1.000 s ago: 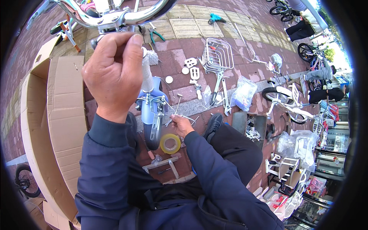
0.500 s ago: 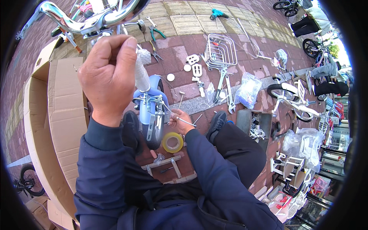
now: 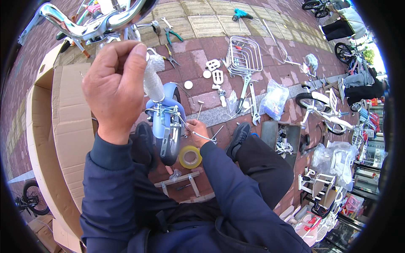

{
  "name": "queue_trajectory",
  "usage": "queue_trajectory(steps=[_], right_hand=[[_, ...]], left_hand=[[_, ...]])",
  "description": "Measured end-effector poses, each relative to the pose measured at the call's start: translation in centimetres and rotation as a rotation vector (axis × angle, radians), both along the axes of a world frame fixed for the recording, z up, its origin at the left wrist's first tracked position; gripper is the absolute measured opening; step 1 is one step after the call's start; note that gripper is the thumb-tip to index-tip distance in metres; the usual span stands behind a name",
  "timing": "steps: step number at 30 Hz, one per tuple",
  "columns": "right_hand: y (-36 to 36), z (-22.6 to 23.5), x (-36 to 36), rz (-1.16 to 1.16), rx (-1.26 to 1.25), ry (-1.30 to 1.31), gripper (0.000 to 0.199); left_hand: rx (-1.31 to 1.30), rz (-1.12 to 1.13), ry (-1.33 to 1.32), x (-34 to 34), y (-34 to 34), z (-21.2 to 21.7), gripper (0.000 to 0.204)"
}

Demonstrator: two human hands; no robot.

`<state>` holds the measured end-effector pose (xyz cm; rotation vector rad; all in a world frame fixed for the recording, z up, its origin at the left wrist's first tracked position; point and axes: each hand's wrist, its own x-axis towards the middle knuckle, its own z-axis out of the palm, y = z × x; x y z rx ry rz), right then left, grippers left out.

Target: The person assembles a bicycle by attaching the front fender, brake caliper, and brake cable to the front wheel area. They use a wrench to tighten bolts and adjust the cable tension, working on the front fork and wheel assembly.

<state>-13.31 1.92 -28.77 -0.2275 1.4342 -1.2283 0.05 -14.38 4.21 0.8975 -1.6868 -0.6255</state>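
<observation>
A small bicycle stands in front of me, with a chrome handlebar [image 3: 90, 29], a bubble-wrapped head tube [image 3: 152, 84] and a pale blue fork [image 3: 159, 122] over its front wheel [image 3: 172, 145]. My left hand [image 3: 114, 90] is closed just below the handlebar, thumb pressed to the fingers; what it grips is hidden. Low beside the wheel, my right hand [image 3: 196, 130] pinches a thin brake cable [image 3: 202, 137], close to the brake caliper [image 3: 162, 109]. A roll of yellow tape [image 3: 190, 157] lies under my right forearm.
On the paving lie a wire basket [image 3: 244, 57], white pedals [image 3: 217, 76], wrenches [image 3: 254, 105], pliers [image 3: 172, 36] and a teal drill [image 3: 241, 15]. A tall cardboard box [image 3: 69, 126] stands at left. To the right are a metal toolbox [image 3: 270, 137] and a white bicycle [image 3: 322, 107].
My left hand has shifted slightly left and down. The right hand stays near the wheel, and the cable's end in it now bends and points a little lower.
</observation>
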Motion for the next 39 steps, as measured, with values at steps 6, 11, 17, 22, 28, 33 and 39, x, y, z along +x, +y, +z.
queue_trajectory(steps=[6, 11, 17, 22, 28, 33, 39], right_hand=[[-0.2, 1.1, -0.1, 0.120, 0.079, 0.030, 0.011], [-0.2, 1.0, -0.7, 0.103, 0.068, -0.091, 0.010], [-0.4, 0.5, -0.5, 0.144, 0.024, 0.206, 0.016], [-0.6, 0.3, -0.2, 0.136, -0.004, 0.324, 0.018], [0.2, -0.9, -0.6, 0.239, -0.054, 0.512, 0.023], [0.5, -2.2, 0.2, 0.153, -0.026, 0.558, 0.021], [0.5, -2.5, -0.3, 0.104, 0.009, 0.271, 0.022]], left_hand=[[-0.008, -0.014, -0.002, 0.0, 0.0, 0.0, 0.014], [0.022, -0.037, 0.033, 0.0, -0.1, -0.1, 0.015], [0.026, -0.017, 0.001, 0.1, 0.1, 0.1, 0.015], [0.042, -0.027, 0.019, 0.1, 0.1, 0.1, 0.014], [0.031, -0.030, 0.010, 0.1, 0.1, 0.1, 0.014], [0.048, -0.041, 0.019, 0.1, 0.1, 0.2, 0.014], [0.060, -0.043, 0.027, 0.2, 0.1, 0.2, 0.014]])
